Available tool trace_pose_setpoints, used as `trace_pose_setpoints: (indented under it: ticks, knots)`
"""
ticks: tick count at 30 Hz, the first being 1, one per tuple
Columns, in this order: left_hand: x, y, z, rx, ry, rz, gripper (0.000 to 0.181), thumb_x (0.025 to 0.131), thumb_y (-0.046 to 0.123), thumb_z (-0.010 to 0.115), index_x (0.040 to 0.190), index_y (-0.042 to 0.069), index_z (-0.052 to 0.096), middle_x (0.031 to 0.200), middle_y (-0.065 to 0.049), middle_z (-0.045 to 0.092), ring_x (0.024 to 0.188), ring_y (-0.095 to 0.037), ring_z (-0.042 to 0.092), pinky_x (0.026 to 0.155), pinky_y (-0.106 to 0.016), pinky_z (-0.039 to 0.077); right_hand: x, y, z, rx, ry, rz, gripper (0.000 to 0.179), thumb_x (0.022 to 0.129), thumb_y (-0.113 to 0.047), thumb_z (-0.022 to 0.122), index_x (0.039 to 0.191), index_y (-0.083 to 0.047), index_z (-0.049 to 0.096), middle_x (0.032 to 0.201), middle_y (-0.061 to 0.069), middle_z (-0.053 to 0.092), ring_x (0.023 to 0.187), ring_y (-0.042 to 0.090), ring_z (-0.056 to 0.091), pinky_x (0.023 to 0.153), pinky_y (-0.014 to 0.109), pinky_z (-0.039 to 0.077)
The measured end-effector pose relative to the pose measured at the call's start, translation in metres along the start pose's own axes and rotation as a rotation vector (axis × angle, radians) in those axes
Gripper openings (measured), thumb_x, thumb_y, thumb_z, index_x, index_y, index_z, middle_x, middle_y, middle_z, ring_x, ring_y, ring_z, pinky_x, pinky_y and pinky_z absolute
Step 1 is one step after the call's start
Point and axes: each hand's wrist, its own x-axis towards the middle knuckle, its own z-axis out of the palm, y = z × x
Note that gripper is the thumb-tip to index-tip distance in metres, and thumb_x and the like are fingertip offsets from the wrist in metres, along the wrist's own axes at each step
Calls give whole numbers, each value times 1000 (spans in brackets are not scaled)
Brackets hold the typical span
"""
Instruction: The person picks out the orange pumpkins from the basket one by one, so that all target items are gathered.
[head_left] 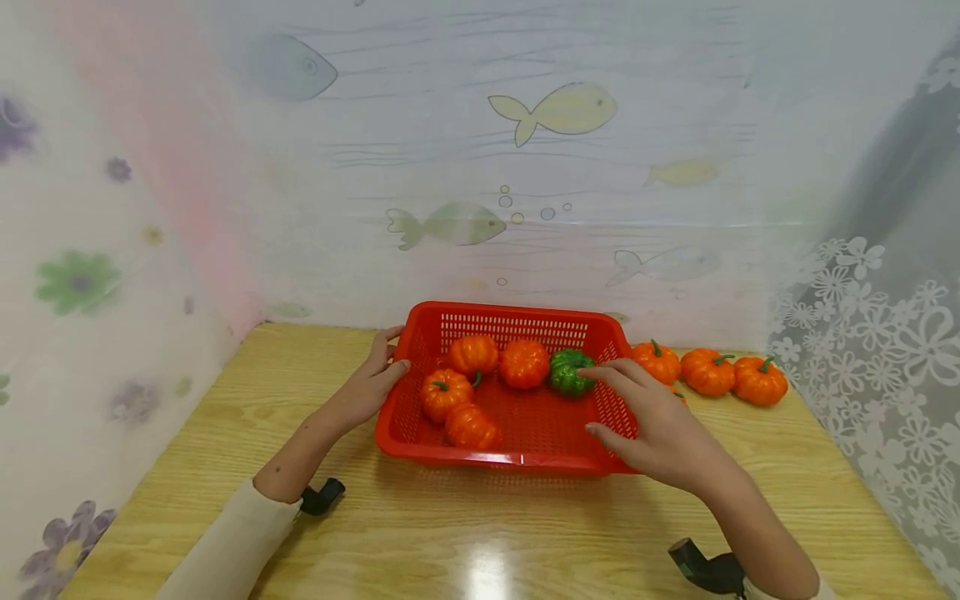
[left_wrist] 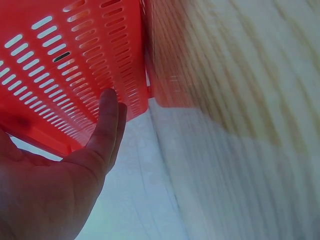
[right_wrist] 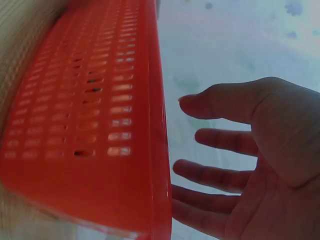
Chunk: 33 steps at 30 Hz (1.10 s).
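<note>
A red slotted plastic basket (head_left: 517, 459) stands on the wooden table. Inside it lie several small orange pumpkins (head_left: 524, 364) toward the left and middle, and one green pumpkin (head_left: 570, 372) at the right. My left hand (head_left: 370, 385) grips the basket's left side, thumb over the rim; the left wrist view shows its fingers (left_wrist: 103, 125) against the slotted outer wall. My right hand (head_left: 656, 425) hovers over the basket's right rim with fingers spread, its index fingertip overlapping the green pumpkin in the head view. From the right wrist, the gap between thumb and fingers (right_wrist: 215, 175) holds nothing.
More orange pumpkins (head_left: 707, 372) sit on the table just right of the basket, one partly hidden behind my right hand. A fish-patterned curtain (head_left: 450, 167) hangs along the table's back edge, with flowered curtains at both sides.
</note>
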Motion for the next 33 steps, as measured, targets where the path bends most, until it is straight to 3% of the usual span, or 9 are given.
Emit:
trace_pose_setpoints:
  ticks: [19, 27, 33]
  knots:
    - [2, -3, -1, -7, 1, -8, 63, 115, 19, 39, 167, 10, 5, 147, -30, 39, 125, -47, 61, 93, -49, 61, 37, -29, 24, -5, -59, -137, 59, 90, -18, 85, 144, -19, 63, 136, -3, 58, 120, 19, 61, 99, 43, 57]
    - [3, -3, -1, 5, 2, 0, 63, 115, 19, 40, 168, 10, 6, 145, -30, 41, 123, -46, 63, 90, -48, 63, 51, -44, 33, -20, -180, -191, 62, 94, -18, 80, 151, -25, 58, 145, -3, 55, 125, 18, 60, 105, 41, 54]
    - [2, -5, -1, 4, 3, -5, 63, 115, 20, 40, 167, 10, 6, 147, -30, 40, 124, -46, 62, 92, -48, 62, 66, -48, 40, 26, -272, -219, 62, 94, -14, 80, 151, -27, 58, 153, -2, 52, 137, 21, 54, 112, 44, 50]
